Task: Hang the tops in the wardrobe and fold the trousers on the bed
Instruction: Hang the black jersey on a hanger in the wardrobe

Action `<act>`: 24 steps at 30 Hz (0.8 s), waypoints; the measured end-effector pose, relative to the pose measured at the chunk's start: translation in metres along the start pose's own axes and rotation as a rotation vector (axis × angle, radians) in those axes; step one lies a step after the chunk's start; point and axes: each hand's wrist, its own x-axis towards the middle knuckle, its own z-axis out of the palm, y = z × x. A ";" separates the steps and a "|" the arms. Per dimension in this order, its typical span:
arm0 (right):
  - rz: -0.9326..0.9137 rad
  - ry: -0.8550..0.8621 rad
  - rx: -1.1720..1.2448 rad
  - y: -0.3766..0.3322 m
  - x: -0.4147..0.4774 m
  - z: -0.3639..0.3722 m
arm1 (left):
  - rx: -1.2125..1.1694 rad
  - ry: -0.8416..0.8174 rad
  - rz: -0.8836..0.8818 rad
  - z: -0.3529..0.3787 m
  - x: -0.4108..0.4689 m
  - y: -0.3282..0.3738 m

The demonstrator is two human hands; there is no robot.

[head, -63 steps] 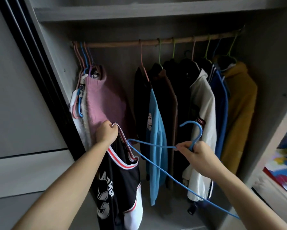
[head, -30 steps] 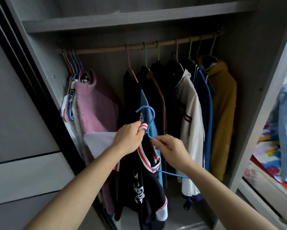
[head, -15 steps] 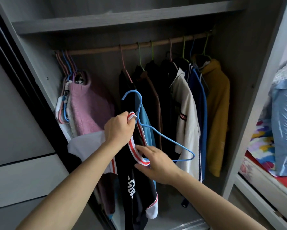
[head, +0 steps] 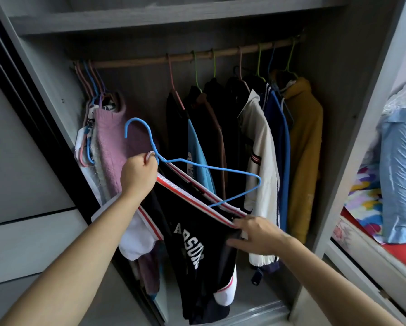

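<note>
At the wardrobe (head: 150,20), your left hand (head: 138,177) grips the hanger (head: 211,167), your right hand (head: 256,236) pinches the jersey (head: 197,255) collar: hanger half threaded, jersey not yet on the rail (head: 197,58).

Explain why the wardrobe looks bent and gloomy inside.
Head view: the wide-angle lens bows the wardrobe side post and shelf. Head view: daylight falls on the bed at right, leaving the hanging clothes in shadow. Head view: the right hand on the jersey looks slightly motion-blurred; the left hand gripping the blue hanger is sharper.
</note>
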 end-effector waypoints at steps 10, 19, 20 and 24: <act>0.034 0.364 -0.035 0.045 -0.027 -0.071 | 0.475 -0.098 0.255 -0.001 -0.019 -0.023; -0.127 0.498 -0.025 -0.016 0.017 -0.106 | 0.348 -0.174 0.385 0.023 -0.042 0.022; -0.153 0.450 -0.046 -0.022 0.020 -0.108 | 0.334 -0.173 0.396 0.025 -0.046 0.028; -0.177 0.359 -0.098 -0.029 0.024 -0.107 | 0.313 -0.186 0.392 0.033 -0.054 0.040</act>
